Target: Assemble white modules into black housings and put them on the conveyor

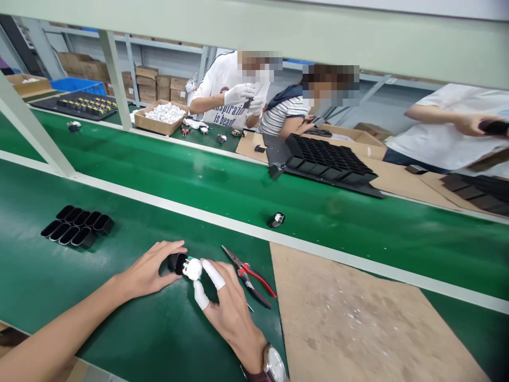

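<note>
Just below the middle of the frame, the left hand (147,273) has its thumb and fingers clamped on a black case (175,262), and the right hand (233,305) pinches a white part (193,268) between a thumb and finger in white finger covers (213,274); the part is at the mouth of the case, though how far it sits inside cannot be made out. For good work here, I would brace the case with the left hand and guide the part squarely along its length, since a tilt could make it bind. Red-handled pliers (251,278) lie just beside the right hand. The tabletop (123,329) is dark green, with two rows of black cups (75,228) at the left and worn cardboard (369,313) at the lower right; a brighter green strip (222,185) runs behind. Across the room, from upper left to upper right, come stacked boxes (147,85), a carton (153,126) of white pieces (165,112), a person in a white shirt (217,90), a person in stripes (284,114), a block of black containers (330,159) and another person in white (449,127)
</note>
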Demonstrator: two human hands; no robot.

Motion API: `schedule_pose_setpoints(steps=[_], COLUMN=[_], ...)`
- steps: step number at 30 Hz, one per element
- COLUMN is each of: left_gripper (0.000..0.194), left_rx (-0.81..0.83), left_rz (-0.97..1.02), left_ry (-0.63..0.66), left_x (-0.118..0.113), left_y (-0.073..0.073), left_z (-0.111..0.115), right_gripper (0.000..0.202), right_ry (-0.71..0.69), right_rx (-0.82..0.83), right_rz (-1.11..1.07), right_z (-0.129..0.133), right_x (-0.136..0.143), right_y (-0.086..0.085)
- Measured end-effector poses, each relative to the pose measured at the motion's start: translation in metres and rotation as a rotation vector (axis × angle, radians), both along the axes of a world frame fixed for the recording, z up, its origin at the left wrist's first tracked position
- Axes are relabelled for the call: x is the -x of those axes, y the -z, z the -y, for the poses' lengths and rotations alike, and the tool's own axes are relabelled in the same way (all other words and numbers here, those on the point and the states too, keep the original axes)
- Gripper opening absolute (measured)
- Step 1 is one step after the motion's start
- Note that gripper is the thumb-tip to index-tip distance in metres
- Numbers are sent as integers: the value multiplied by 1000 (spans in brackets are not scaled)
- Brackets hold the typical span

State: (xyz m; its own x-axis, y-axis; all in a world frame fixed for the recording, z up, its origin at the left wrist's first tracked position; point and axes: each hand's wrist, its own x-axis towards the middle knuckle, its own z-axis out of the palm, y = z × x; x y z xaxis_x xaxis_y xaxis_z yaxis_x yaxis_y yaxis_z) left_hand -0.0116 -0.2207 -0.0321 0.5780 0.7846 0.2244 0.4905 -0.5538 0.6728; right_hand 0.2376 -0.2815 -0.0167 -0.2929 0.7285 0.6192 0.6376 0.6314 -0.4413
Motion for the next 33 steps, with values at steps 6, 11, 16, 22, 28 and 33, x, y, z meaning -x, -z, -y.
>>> schedule_pose_setpoints(steps=[6,11,16,22,28,33], left_gripper=[71,73,70,69,69,77], left_rx=[-55,-68,-52,-28,-39,-29], left_rz=[26,30,-1,-7,-18,-3], left_ry=[22,41,54,58,64,94], left_x=[-1,-2,-4,-4,-5,-7], left_y=[1,3,1,-2,0,3], left_z=[-1,0,2,3,4,3], right_gripper=[71,64,53,41,30,24], right_ry=[11,26,49,51,60,60], right_rx=[-94,-118,-125,-114,-130,-121], right_rz=[91,156,221,306,347,376], right_z=[2,2,1,2,3,4], right_x=[2,4,5,5,5,6], right_y=[-2,-4,-7,-13,-15,-12])
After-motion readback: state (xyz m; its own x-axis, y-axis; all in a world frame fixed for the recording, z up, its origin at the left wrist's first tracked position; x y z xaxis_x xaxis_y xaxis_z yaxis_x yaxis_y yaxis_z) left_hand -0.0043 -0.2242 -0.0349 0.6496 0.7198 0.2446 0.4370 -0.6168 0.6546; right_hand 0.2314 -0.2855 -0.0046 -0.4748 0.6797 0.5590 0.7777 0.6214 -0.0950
